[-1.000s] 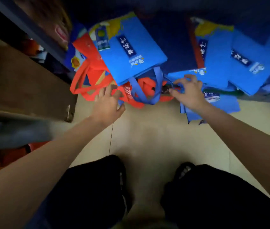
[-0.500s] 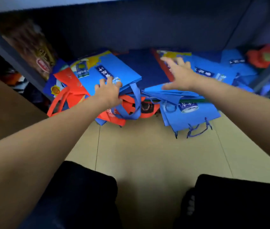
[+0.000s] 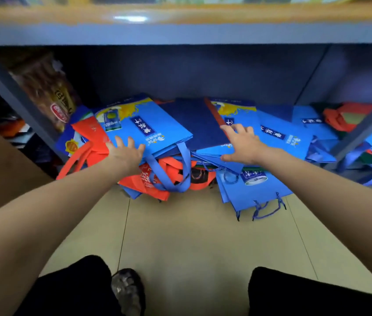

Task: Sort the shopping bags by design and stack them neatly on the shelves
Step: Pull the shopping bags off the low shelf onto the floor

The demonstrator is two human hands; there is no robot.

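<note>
While beige floor tiles (image 3: 180,236) are filling the lower frame, I'm resting both flat, unclenched hands, left hand (image 3: 124,153) and right hand (image 3: 242,144), on glossy blue paper shopping bags (image 3: 148,128) under the grey metal shelf (image 3: 180,33).

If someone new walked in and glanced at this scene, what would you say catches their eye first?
First, the untidy heap of bright blue shopping bags spilling off the bottom shelf onto the floor. Red-orange bags with looping handles poke out from under them at the front left. Both hands lie flat with spread fingers on the pile: the left hand on the left blue bag, the right hand on the stack beside a dark navy bag.
</note>
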